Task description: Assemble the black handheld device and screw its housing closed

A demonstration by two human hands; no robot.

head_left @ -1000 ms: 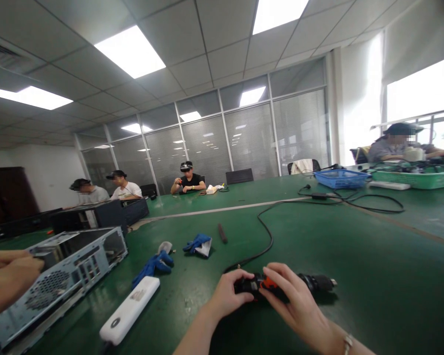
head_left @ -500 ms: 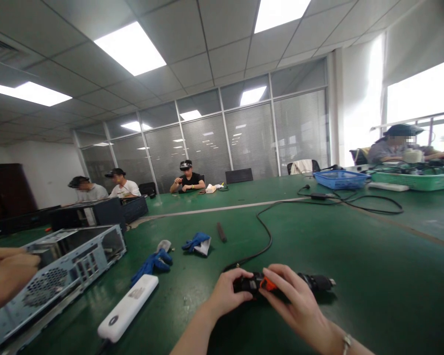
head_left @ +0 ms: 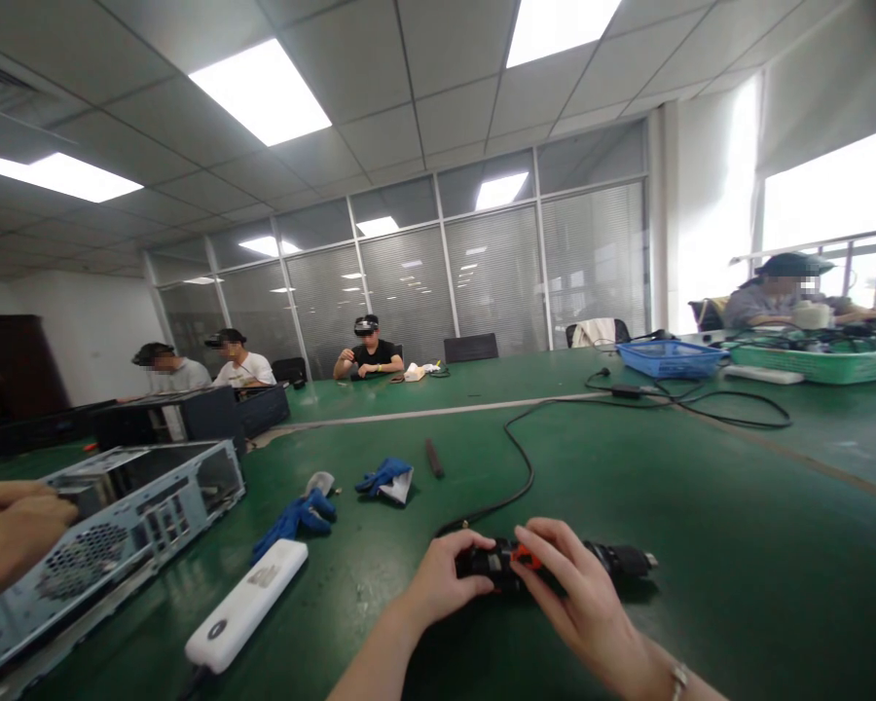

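Observation:
A black corded electric screwdriver (head_left: 620,559) lies sideways on the green table in front of me, its metal tip pointing right. My left hand (head_left: 442,584) is closed around its rear end, thumb and fingers on either side of the body. My right hand (head_left: 588,604) pinches the middle, where an orange part (head_left: 527,556) shows beside the fingertips. My right palm hides some of the body. A black cable (head_left: 522,477) reaches the table near the tool's rear end.
A white power strip (head_left: 248,606), blue gloves (head_left: 386,479) and a dark bar (head_left: 434,458) lie to the left. Another person's hands (head_left: 21,526) work at an open computer case (head_left: 153,516). Blue (head_left: 672,362) and green baskets (head_left: 818,365) stand at the far right.
Less of the orange part shows under my right fingertips than before. Both hands stay on the electric screwdriver, and the view has shifted slightly.

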